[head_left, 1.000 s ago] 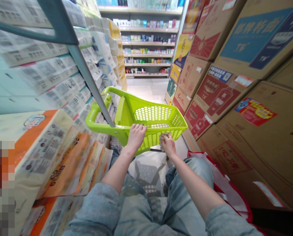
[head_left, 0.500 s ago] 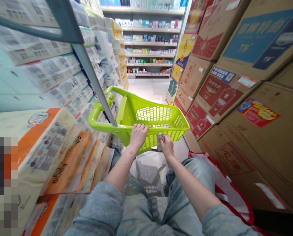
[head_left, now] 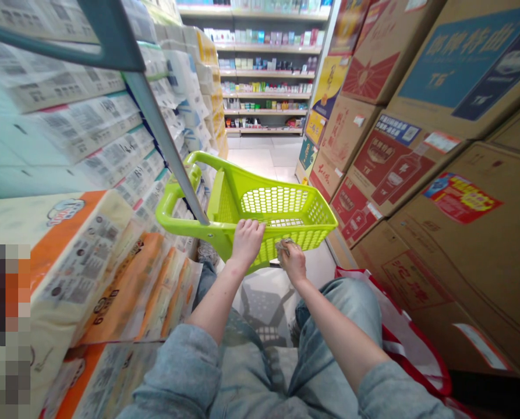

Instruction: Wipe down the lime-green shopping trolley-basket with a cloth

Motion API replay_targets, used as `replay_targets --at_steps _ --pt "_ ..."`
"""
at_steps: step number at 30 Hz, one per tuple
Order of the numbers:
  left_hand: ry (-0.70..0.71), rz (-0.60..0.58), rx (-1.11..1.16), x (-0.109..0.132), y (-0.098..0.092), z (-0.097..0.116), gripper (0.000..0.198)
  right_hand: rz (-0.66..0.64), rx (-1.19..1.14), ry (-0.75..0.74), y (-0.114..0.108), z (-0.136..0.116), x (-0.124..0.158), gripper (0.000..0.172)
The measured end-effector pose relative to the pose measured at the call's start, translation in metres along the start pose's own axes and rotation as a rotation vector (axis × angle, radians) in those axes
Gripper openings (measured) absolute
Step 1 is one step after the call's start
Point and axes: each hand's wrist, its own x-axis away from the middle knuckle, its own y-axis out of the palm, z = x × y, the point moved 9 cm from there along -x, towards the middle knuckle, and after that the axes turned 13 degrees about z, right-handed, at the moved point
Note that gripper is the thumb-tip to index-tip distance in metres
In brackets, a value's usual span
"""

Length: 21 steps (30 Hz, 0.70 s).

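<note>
Aisle point(head_left: 264, 152): lined with cartons point(head_left: 417, 198) at right, wrapped packs point(head_left: 120, 279) at left.
Green basket point(head_left: 221, 201): ahead of 2 hands, long axis crosswise, handle point(head_left: 166, 218) end leftward.
Left hand point(head_left: 247, 241): curled over near rim point(head_left: 301, 230).
Right hand point(head_left: 294, 259): pinching crumpled cloth point(head_left: 281, 251) at near side, nearer end opposite handle; contact unclear.

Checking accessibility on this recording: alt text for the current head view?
A person's left hand holds the near rim of a lime-green basket; the right hand grasps a crumpled cloth at its side. Wrapped packs line the left, cardboard boxes the right.
</note>
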Motion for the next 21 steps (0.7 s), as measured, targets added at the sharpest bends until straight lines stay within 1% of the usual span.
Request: replay_targets --at_steps 3,5,8,10,12,17,21 --pt "-0.004 -0.003 0.01 0.0 -0.001 0.0 0.027 -0.071 -0.055 -0.035 -0.004 -0.002 0.004 0.026" --pt "-0.005 -0.003 0.011 0.001 -0.002 0.0 0.026 -0.069 -0.097 -0.045 -0.01 -0.006 0.003 0.028" --pt "-0.001 0.001 0.002 0.0 -0.002 0.001 0.026 0.058 -0.137 0.02 -0.023 -0.006 -0.007 0.031" --pt "0.002 0.002 -0.003 0.0 -0.002 0.002 0.026 0.133 -0.141 0.077 -0.028 -0.004 -0.015 0.03" --pt "0.003 0.0 -0.005 -0.001 -0.002 0.002 0.025 0.148 -0.132 0.097 -0.027 -0.002 -0.02 0.029" --pt "0.001 -0.002 -0.009 -0.001 -0.001 0.003 0.024 0.066 -0.074 0.098 -0.016 0.006 -0.016 0.034" --pt "0.0 0.007 -0.006 -0.001 -0.001 0.006 0.026 0.084 -0.029 0.121 -0.012 0.009 -0.015 0.036"
